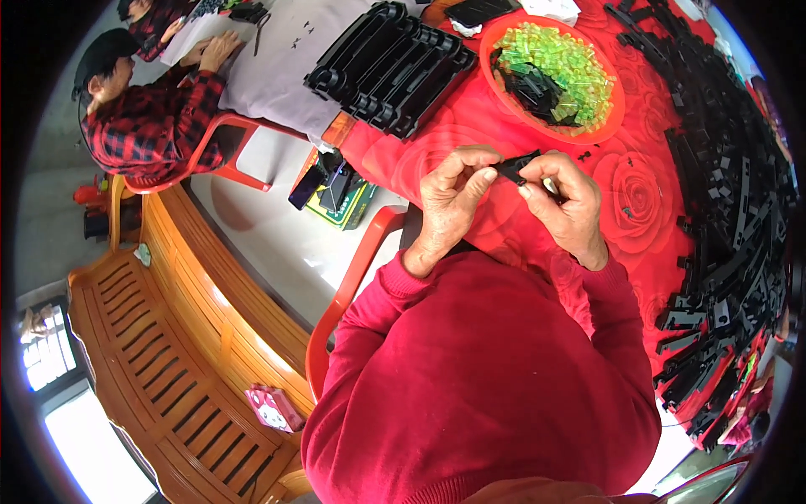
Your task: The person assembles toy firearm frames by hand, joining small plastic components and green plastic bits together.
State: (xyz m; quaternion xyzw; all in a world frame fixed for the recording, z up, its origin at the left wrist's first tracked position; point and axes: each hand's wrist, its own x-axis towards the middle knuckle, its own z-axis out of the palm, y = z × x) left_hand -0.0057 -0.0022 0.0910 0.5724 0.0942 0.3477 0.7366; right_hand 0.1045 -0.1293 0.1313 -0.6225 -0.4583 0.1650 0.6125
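Note:
Over the near edge of the red table, my left hand (453, 197) pinches one end of a small black plastic part (516, 167) between thumb and fingers. My right hand (569, 202) grips the other end of the same part. Something small and pale shows between the right fingers, too small to name. Just beyond my hands stands an orange-red basin (620, 101), holding many translucent yellow-green plastic pieces (583, 71) and a heap of black pieces (531, 91). Left of it lies a black ribbed plastic tray (390, 67).
Black plastic parts (730, 185) are piled along the table's right side. A rose-patterned red cloth (638, 197) covers the table. Far left, a person in a checked shirt (155, 126) works at a grey-covered table (294, 76). A wooden bench (168, 361) and a red chair (357, 290) stand left.

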